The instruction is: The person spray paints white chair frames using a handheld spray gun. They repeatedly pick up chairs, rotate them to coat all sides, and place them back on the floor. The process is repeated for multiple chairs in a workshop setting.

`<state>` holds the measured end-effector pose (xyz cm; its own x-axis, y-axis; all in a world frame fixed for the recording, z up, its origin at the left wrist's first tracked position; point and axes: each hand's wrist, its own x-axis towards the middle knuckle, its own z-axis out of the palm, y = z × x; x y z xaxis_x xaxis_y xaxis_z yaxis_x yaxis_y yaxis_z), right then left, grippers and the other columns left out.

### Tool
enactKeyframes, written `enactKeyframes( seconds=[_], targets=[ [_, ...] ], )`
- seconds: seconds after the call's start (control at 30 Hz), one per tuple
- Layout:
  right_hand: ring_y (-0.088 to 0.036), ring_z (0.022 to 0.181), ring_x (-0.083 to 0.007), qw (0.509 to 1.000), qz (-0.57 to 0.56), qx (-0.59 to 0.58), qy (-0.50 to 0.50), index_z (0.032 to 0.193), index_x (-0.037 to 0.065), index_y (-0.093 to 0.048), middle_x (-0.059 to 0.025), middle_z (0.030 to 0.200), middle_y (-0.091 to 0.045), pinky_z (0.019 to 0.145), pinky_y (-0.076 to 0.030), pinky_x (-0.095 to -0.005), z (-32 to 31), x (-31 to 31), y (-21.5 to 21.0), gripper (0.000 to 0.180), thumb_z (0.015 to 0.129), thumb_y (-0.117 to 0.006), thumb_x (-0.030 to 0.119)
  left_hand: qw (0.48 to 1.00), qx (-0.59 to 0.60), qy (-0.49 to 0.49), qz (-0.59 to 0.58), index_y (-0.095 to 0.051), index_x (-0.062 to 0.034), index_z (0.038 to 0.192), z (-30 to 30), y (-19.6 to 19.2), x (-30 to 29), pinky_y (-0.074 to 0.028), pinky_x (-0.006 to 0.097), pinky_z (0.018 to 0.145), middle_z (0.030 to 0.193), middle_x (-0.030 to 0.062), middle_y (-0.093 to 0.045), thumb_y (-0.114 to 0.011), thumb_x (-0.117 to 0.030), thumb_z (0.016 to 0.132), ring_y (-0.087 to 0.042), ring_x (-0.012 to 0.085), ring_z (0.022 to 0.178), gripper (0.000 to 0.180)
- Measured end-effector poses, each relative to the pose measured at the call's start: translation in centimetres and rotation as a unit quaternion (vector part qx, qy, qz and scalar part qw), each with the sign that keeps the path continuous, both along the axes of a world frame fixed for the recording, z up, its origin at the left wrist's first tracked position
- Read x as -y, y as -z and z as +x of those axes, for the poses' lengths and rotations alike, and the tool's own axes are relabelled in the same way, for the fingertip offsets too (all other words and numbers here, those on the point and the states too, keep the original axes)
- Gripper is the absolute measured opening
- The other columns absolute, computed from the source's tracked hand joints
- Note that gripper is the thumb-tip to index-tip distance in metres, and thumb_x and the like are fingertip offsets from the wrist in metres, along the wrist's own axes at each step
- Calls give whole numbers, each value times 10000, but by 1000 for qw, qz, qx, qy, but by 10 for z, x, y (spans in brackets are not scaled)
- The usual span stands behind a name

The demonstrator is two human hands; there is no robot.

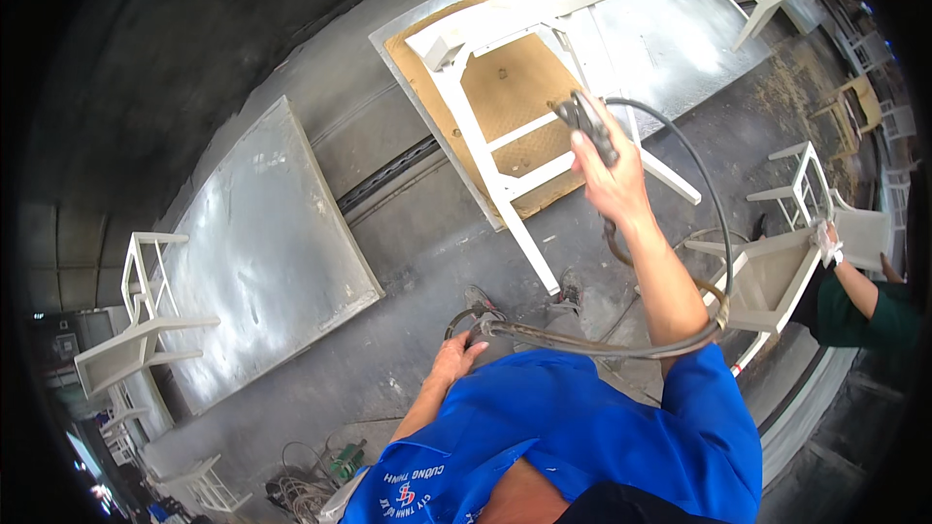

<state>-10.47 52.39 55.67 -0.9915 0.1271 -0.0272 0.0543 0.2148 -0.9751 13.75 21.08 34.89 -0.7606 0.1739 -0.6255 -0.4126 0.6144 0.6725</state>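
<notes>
A dark spray gun (585, 120) is gripped in the right hand (610, 178), whose fingers are closed tightly around the handle; the gun is held out just above a white chair frame (505, 126). The frame lies on its side on a brown board (519, 78), which rests on a grey metal panel (670, 39) on the floor.

A black hose (699, 184) is seen looping from the gun, past the right forearm, and back down to the left hand (456, 357). That hand is curled around a bend of the hose, low and close to the body.

A snag is judged the main risk: the slack loop hangs near the leg of a second white chair (767, 281), held just right of the forearm by a co-worker's gloved hand (828, 243), and could be caught there, jerking the gun off line. The hose could also be stepped on beside the shoes (573, 286).
</notes>
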Motion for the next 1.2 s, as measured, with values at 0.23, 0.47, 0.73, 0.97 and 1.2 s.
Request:
enactKeyframes(
  seconds=[0.23,0.47,0.73,0.97,1.2],
  targets=[
    [-657,820,-146,981,114,-95,123,1474,149,-569,-110,967,-742,790,-530,-306,-57,21,1,505,981,-655,222,999,10,-32,27,-688,-15,1225,17,-1,59,-518,463,963,1137,222,-739,-716,-453,924,-680,410,1111,532],
    [-661,1098,-203,977,156,-109,92,1518,142,-521,-158,1271,-703,964,-500,-334,-7,39,-28,542,989,-639,167,999,-36,17,-12,-678,-8,1192,15,12,67,-522,480,939,1157,235,-718,-706,-472,930,-669,424,1101,533],
    [-618,1307,-308,983,126,-117,-64,1494,31,-518,-221,1391,-639,1086,-474,-379,95,130,0,573,944,-675,68,993,-111,20,-29,-683,-40,1194,-18,13,96,-518,481,960,1181,223,-712,-716,-365,949,-652,424,1135,409],
    [-679,1197,-342,978,194,-78,23,1509,79,-504,-249,1270,-685,1000,-517,-378,60,210,56,558,971,-648,115,997,-44,45,-36,-691,-54,1243,-44,7,206,-514,454,991,1206,223,-715,-720,-378,940,-649,405,1181,445],
    [-601,1269,-448,961,247,67,105,1511,106,-496,-296,1313,-647,1061,-473,-441,69,274,109,549,981,-620,184,997,20,71,2,-695,-40,1164,-58,36,329,-521,459,955,1133,204,-736,-741,-407,907,-679,400,1098,450]
  ],
)
